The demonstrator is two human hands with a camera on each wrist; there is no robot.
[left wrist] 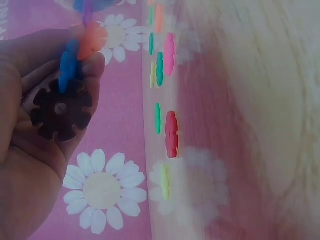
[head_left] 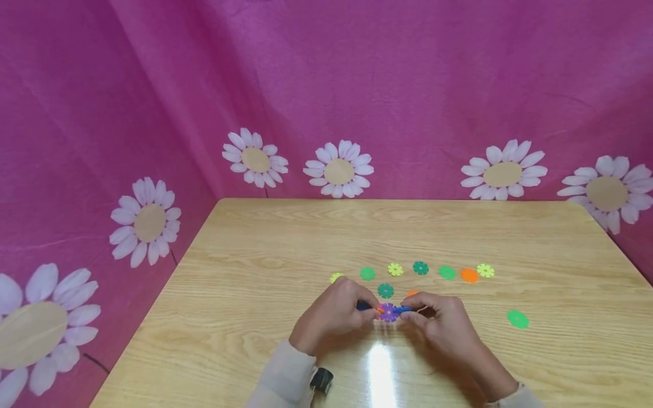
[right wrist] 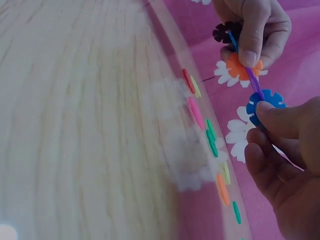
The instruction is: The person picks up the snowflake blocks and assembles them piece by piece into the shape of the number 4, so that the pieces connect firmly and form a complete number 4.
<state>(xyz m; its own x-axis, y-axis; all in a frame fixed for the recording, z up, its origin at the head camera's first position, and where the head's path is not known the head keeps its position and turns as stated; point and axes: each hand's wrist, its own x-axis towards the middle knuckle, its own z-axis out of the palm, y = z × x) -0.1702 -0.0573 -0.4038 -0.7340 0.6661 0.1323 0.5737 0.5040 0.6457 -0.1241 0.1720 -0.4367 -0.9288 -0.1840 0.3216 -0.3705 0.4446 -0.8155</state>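
Both hands hold a short chain of slotted plastic flower discs above the table. My left hand (head_left: pixel 339 311) pinches an orange disc (right wrist: pixel 235 65) between thumb and fingers. On its palm side, a blue disc (left wrist: pixel 68 65) and a black disc (left wrist: pixel 61 110) join the chain. Between the hands a purple disc (head_left: pixel 389 312) stands in the chain. At the other end, my right hand (head_left: pixel 449 326) pinches a second blue disc (right wrist: pixel 272 96), which meets the purple one's edge. Whether that joint is fully seated I cannot tell.
Loose discs lie beyond the hands, among them an orange one (head_left: pixel 470 276), a dark green one (head_left: pixel 420 268) and a yellow one (head_left: pixel 486 270). One green disc (head_left: pixel 517 319) lies apart at right. Pink daisy-printed cloth (head_left: pixel 408 85) hangs behind the wooden table (head_left: pixel 229 283).
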